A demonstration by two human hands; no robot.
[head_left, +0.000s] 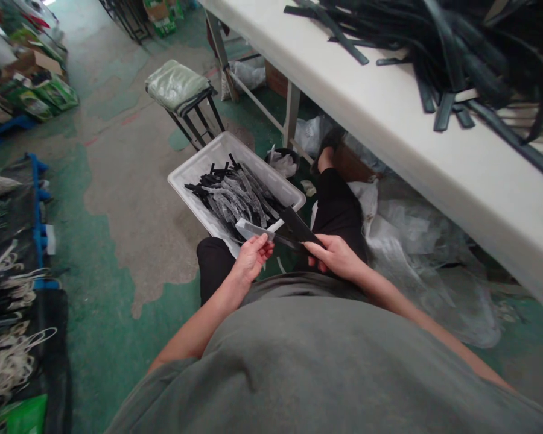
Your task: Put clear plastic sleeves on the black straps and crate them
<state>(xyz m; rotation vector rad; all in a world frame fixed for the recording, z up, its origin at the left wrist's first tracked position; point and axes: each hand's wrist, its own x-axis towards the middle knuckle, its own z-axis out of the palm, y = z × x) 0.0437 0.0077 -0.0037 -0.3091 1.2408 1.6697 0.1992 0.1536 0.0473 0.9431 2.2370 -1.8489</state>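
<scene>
My right hand is wrapped round a flat black strip, whose far end points up and left over the bin's near corner. Between the thumb and fingers of my left hand is a thin translucent strip with a whitish end. A dark band runs between the two hands, and I cannot tell where it joins either piece. Just beyond both hands stands a white plastic bin, holding many black strips and clear, crinkled ones.
A white table runs along the right, with a heap of black strips on it. Behind the bin stands a stool with a covered seat. Plastic bags lie under the table. Bundles of cords are at the left.
</scene>
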